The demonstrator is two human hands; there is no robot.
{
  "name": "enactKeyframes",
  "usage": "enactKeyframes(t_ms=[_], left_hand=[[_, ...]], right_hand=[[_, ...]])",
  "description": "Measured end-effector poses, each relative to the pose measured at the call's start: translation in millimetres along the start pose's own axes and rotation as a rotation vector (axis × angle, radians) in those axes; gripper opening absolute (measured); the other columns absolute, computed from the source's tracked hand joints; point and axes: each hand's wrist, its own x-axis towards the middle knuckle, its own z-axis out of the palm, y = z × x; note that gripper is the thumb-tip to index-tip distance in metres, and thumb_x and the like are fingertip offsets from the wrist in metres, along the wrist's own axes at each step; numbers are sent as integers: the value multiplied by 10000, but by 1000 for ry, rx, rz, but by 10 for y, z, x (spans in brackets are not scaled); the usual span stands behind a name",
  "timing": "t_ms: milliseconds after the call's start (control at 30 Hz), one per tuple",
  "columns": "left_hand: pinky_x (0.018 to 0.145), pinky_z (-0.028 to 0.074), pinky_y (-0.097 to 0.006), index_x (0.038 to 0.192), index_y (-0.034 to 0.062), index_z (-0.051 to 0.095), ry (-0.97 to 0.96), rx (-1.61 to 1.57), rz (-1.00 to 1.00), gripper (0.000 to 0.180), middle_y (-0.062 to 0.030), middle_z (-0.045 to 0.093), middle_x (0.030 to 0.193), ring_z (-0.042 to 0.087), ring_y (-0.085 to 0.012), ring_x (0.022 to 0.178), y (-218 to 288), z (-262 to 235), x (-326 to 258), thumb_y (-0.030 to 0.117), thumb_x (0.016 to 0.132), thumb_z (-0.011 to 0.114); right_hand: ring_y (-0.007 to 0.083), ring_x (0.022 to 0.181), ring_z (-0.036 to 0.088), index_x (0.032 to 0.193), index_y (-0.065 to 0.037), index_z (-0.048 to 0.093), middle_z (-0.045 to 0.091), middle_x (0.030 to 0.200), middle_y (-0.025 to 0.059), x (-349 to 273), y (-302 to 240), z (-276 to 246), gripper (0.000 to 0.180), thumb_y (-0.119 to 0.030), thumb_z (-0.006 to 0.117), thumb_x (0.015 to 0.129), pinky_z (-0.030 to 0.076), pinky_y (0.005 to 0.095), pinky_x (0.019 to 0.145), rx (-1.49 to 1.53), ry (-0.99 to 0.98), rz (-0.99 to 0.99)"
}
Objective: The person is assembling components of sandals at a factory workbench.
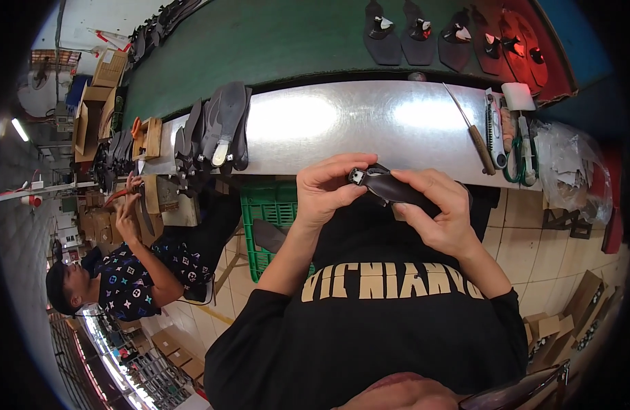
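Observation:
A dark sandal (391,188) is held in front of my chest, just off the near edge of the metal table. My left hand (323,188) pinches its left end, close to a small shiny black-and-white ornament (358,177). My right hand (438,208) grips the sole from the other end, thumb below and fingers above. Part of the sole is hidden behind the right fingers. On the tabletop to the left lies a pile of dark sandals (226,119), one with a pale ornament.
Beyond the metal table (356,154) a green belt (274,41) carries several sandals (455,44). At right lie an awl (479,143), a utility knife (494,130), scissors (527,154) and a plastic bag (568,164). A green crate (250,225) stands below; a co-worker (144,266) sits left.

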Motion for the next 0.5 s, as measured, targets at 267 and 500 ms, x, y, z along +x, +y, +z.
enactKeyframes(t_ms=[267,500], left_hand=[[869,546,-289,1173,-25,668,-85,106,-15,406,-246,610,1257,645,-260,1097,51,-51,20,-129,781,642],[840,546,-273,1146,-31,682,-165,111,-81,396,-242,620,1251,663,-240,1057,74,-98,38,-140,773,607]], right_hand=[[277,760,657,1119,-14,663,684,889,131,42,-8,-3,391,-30,732,735,492,338,688,-25,-36,12],[290,744,634,1084,-30,667,666,867,110,33,21,47,382,-50,741,710,471,372,671,-228,-3,-113]])
